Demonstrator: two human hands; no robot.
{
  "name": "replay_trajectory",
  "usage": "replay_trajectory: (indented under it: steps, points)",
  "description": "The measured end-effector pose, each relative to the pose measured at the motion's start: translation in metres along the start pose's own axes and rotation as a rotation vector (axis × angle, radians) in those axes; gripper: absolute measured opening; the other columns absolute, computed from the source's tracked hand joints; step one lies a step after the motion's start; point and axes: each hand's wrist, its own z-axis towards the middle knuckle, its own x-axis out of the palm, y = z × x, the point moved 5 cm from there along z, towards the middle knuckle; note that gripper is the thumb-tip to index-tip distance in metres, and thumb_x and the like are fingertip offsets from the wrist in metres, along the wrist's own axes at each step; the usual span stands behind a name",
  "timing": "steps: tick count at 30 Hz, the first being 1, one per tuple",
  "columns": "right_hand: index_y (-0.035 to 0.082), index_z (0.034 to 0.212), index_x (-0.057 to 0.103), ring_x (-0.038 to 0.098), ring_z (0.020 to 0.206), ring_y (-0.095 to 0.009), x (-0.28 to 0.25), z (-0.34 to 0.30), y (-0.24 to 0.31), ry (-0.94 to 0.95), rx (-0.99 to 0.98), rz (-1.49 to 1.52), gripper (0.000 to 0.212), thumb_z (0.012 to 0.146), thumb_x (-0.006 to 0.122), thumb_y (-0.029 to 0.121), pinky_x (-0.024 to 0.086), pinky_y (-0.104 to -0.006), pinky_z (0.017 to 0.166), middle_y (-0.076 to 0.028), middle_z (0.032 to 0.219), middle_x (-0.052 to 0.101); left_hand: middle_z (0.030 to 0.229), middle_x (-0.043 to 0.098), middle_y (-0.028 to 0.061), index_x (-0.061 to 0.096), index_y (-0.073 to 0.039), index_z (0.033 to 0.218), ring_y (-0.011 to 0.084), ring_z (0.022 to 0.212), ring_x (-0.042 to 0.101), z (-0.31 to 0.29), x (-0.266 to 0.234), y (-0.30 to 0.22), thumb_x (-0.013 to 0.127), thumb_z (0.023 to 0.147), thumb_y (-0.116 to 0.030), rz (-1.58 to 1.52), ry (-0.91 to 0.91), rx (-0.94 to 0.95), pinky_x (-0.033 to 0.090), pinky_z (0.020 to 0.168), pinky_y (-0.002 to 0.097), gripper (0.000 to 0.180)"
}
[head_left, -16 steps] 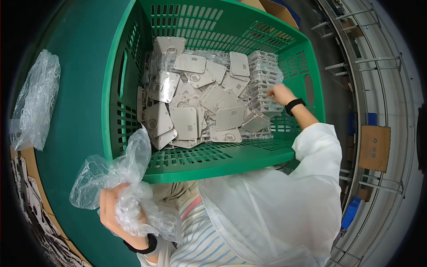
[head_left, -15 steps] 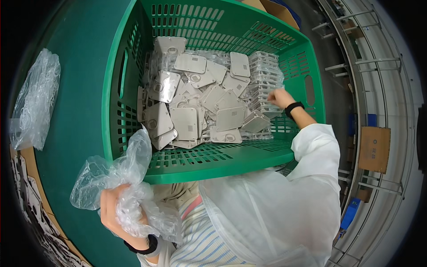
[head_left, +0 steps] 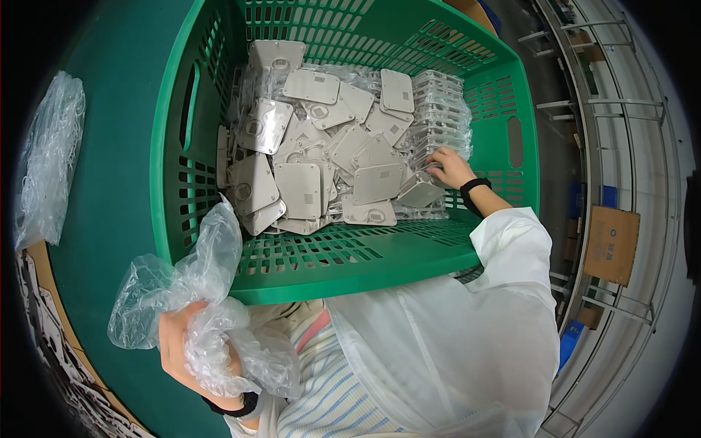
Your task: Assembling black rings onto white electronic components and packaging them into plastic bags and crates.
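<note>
A bunched wad of clear plastic bags (head_left: pixel 219 321) is gripped by my left hand (head_left: pixel 181 343), just outside the near left corner of a green crate (head_left: pixel 350 281). Loose, flat, light-grey plastic plates (head_left: pixel 298 190) with rounded corners lie jumbled inside the crate. Along its right side runs a row of similar plates in clear film (head_left: pixel 442 109). My right hand (head_left: pixel 451 169) is over the near part of that row, its fingers closed at the plates' edges. What lies between those fingertips is too small to tell.
On the green table (head_left: pixel 117 146), more clear plastic bags (head_left: pixel 52 160) lie at the left. A cardboard box (head_left: pixel 45 270) holding dark-edged parts sits at lower left. Metal racking (head_left: pixel 584 146) with a cardboard carton (head_left: pixel 612 244) stands to the right, past the crate.
My right hand has moved slightly left and down onto the row of plates, its fingers now reaching in. My left hand still grips the bags. The view has shifted a little.
</note>
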Motion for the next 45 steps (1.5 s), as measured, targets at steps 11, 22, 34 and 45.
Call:
replay_trajectory:
  steps: [11, 22, 34, 45]
  points:
    - [0.004, 0.073, 0.062, 0.057, 0.089, -0.030, 0.015, -0.005, -0.027, -0.081, 0.351, 0.137, 0.015, 0.071, 0.072, 0.016, 0.047, -0.0406, 0.075, -0.011, 0.085, 0.058, 0.077, 0.059, 0.0117, 0.058, 0.001, 0.090, 0.0239, 0.068, 0.057, -0.003, -0.002, 0.006, 0.058, 0.073, -0.019, -0.003, 0.070, -0.029, 0.045, 0.067, 0.0300, 0.026]
    - [0.003, 0.080, 0.057, 0.063, 0.074, -0.036, 0.036, 0.019, 0.007, -0.138, 0.298, -0.447, 0.010, 0.078, 0.062, 0.012, 0.051, -0.0429, 0.065, -0.017, 0.080, 0.064, 0.078, 0.058, 0.0112, 0.058, 0.000, 0.091, 0.0232, 0.069, 0.057, -0.006, -0.001, 0.008, 0.061, 0.074, -0.021, -0.064, 0.081, -0.040, 0.045, 0.067, 0.0297, 0.027]
    - [0.001, 0.086, 0.054, 0.063, 0.061, -0.016, -0.016, 0.024, -0.017, -0.059, 0.657, 0.579, 0.016, 0.078, 0.068, 0.004, 0.052, -0.0281, 0.059, -0.007, 0.068, 0.063, 0.072, 0.054, 0.0118, 0.063, -0.001, 0.083, 0.0275, 0.063, 0.055, -0.003, 0.000, 0.010, 0.062, 0.070, -0.037, -0.108, -0.023, -0.049, 0.042, 0.057, 0.0328, 0.038]
    - [0.004, 0.085, 0.054, 0.060, 0.068, -0.008, -0.126, 0.058, 0.145, -0.280, 0.136, 1.079, 0.014, 0.082, 0.068, 0.005, 0.051, -0.0223, 0.064, -0.004, 0.078, 0.062, 0.073, 0.054, 0.0121, 0.062, -0.003, 0.084, 0.0291, 0.064, 0.056, -0.004, -0.003, 0.004, 0.063, 0.069, -0.022, -0.100, 0.024, -0.005, 0.043, 0.057, 0.0342, 0.024]
